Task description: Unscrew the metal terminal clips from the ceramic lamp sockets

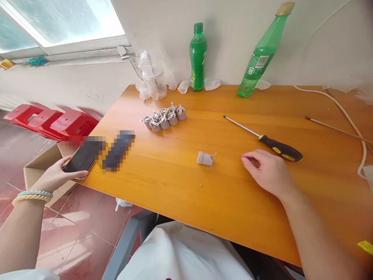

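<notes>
My left hand, with two twisted bands on its wrist, grips a dark-screened phone at the table's left edge. My right hand rests on the table, thumb and index fingertips pinched together; whatever they hold, if anything, cannot be made out. Left of it, a beige lamp socket with thin metal tabs lies on its side. A tiny nut-like metal piece is nearer to me. Just beyond my right hand lies a black-and-yellow screwdriver, its shaft pointing away to the left.
Several similar sockets with metal brackets stand grouped farther back. A blurred dark object lies near the phone. Two green bottles and a plastic-wrapped item line the wall. A white cable and thin rod lie right.
</notes>
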The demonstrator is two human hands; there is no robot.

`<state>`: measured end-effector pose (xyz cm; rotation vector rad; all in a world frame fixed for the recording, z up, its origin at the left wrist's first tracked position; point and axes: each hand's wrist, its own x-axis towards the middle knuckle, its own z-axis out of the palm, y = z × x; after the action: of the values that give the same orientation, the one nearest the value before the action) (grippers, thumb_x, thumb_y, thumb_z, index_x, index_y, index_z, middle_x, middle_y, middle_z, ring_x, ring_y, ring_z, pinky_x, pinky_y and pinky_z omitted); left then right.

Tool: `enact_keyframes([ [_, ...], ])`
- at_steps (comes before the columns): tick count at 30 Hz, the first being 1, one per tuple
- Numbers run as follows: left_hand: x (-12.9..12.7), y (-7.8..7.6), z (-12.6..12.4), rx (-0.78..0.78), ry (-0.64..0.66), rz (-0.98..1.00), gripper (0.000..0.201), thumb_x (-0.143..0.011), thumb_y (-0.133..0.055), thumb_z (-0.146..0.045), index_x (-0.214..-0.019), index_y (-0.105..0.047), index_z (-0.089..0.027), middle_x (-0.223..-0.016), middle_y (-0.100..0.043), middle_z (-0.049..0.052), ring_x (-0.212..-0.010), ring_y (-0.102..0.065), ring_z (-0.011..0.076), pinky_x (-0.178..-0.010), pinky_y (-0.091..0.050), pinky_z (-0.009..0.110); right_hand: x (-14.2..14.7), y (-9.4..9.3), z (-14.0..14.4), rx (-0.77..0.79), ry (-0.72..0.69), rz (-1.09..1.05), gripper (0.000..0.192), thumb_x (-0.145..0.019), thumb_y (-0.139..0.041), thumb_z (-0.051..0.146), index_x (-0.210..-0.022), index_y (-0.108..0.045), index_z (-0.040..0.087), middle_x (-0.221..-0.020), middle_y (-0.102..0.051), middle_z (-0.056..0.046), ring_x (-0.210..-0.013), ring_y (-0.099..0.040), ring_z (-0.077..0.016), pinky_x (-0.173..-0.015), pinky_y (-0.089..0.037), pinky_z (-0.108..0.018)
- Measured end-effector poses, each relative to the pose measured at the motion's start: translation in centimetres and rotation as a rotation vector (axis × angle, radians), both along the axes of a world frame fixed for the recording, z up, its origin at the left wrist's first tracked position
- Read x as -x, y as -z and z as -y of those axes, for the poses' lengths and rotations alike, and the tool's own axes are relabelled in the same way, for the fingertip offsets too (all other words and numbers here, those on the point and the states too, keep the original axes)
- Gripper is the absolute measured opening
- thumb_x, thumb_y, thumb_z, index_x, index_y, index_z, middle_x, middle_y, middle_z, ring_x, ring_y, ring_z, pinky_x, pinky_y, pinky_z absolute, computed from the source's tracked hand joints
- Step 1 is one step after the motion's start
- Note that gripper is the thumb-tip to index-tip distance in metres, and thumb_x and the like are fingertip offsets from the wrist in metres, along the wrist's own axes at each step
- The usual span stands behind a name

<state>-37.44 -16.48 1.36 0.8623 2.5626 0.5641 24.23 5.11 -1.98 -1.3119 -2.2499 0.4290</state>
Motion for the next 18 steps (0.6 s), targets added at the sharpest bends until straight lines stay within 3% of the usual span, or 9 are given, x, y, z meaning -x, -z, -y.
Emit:
enact_keyframes([
  [2,1.2,0.6,0.2,-0.085,-0.092,0.183,0.075,-0.05,-0.081,-0.037,-0.118,-0.057,-0.016,-0.102,-0.067,0.008,-0.084,-0.063,0.0234,-0.07,-0.056,0.035,0.0,0.1,0.0,0.012,0.002,0.003,0.012,-0.086,-0.053,0.026,-0.081,-0.063,0.022,-0.079,-0.065,-0.001,-0.07,-0.059,-0.0147,-0.063,-0.046,-0.028],
  [4,2.4,1.3,0.4,-0.262,-0.222,0.307,0.048,-0.051,-0.076,-0.031,-0.095,-0.064,-0.015,-0.091,-0.067,0.005,-0.076,-0.06,0.0178,-0.059,-0.053,0.025,0.0,0.1,0.0,0.022,0.004,0.006,0.013,-0.086,-0.053,0.027,-0.081,-0.063,0.022,-0.08,-0.065,-0.001,-0.07,-0.059,-0.0152,-0.063,-0.046,-0.028],
  [8,3.4,1.9,0.2,-0.423,-0.401,0.393,0.025,-0.05,-0.067,-0.018,-0.074,-0.062,-0.015,-0.074,-0.064,0.001,-0.068,-0.056,0.0137,-0.053,-0.05,0.021,0.0,0.1,-0.1,0.034,0.015,0.013,0.014,-0.086,-0.052,0.029,-0.081,-0.064,0.023,-0.08,-0.066,-0.002,-0.069,-0.06,-0.016,-0.063,-0.047,-0.029],
  [12,2.8,1.1,-0.6,-0.417,-0.493,0.451,0.018,-0.05,-0.06,-0.016,-0.068,-0.058,-0.015,-0.062,-0.059,0.0,-0.059,-0.054,0.0132,-0.05,-0.049,0.023,0.0,0.2,-0.2,0.045,0.018,0.023,0.015,-0.086,-0.052,0.031,-0.081,-0.064,0.023,-0.08,-0.066,-0.002,-0.069,-0.061,-0.0165,-0.063,-0.047,-0.03],
  [18,2.3,-0.4,-1.9,-0.25,-0.524,0.322,0.024,-0.053,-0.067,-0.026,-0.074,-0.059,-0.016,-0.06,-0.058,0.0,-0.057,-0.054,0.0137,-0.047,-0.047,0.024,-0.1,0.2,-0.4,0.038,0.021,0.032,0.015,-0.086,-0.052,0.032,-0.08,-0.063,0.023,-0.079,-0.066,-0.003,-0.067,-0.061,-0.0174,-0.06,-0.047,-0.031],
])
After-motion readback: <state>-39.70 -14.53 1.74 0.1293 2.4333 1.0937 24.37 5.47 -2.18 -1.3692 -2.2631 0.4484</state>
